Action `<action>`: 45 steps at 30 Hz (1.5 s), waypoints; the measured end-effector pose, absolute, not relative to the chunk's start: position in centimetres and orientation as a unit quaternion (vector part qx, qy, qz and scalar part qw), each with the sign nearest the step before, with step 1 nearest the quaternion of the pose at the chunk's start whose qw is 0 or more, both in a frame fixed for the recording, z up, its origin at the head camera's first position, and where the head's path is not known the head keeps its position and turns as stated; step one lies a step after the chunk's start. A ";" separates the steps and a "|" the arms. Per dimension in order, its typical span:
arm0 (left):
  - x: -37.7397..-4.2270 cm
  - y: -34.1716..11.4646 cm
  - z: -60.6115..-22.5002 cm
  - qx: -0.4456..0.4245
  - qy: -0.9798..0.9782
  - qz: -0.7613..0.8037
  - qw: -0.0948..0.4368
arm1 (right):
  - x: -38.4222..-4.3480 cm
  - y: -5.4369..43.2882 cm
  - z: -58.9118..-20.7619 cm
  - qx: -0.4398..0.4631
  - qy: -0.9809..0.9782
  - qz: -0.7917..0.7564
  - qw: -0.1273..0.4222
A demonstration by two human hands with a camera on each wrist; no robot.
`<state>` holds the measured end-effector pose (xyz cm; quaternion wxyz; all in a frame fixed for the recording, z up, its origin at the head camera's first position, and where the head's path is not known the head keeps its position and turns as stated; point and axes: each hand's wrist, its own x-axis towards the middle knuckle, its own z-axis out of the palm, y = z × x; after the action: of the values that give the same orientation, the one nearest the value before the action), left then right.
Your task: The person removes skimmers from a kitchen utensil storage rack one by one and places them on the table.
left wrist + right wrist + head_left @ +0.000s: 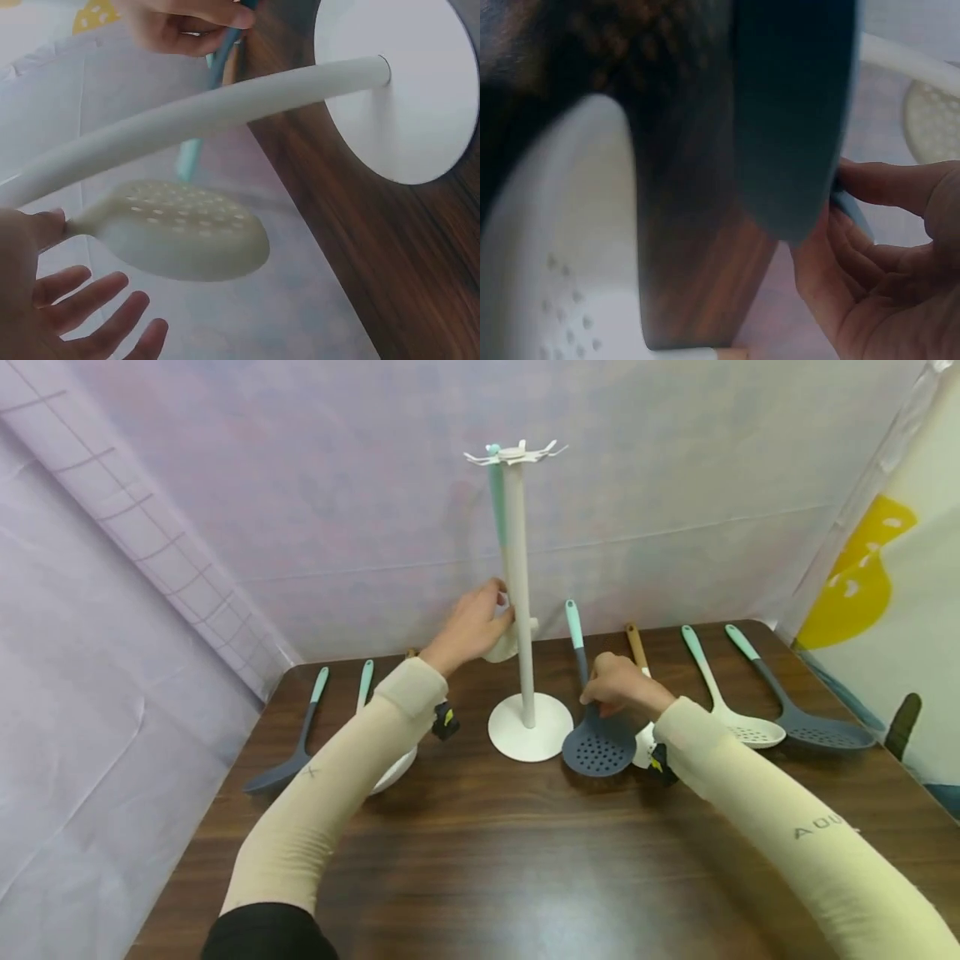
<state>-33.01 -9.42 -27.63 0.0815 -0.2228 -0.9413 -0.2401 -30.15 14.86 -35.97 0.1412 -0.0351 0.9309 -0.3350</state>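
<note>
My left hand is at the lower part of a white slotted spoon, whose mint handle hangs from a hook of the white utensil stand. In the left wrist view its thumb touches the spoon's neck, while the other fingers are spread loosely below. To the right of the stand, my right hand pinches the neck of a dark grey skimmer with a mint handle end. The skimmer's perforated head points toward me, near the stand's round base.
Right on the brown table lie a wooden-handled white utensil, a white slotted spoon and a grey slotted turner. On the left are a grey turner and a white utensil, partly behind my left arm.
</note>
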 end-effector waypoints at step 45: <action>-32.8 -10.5 -28.3 -0.216 -0.901 -0.365 0.092 | -29.9 12.6 -37.2 -0.029 0.966 -0.199 0.165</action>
<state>-32.81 -10.48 -28.28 0.0923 -0.2162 -0.9008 -0.3651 -29.93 12.57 -37.17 0.1653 -0.0289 0.9656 -0.1987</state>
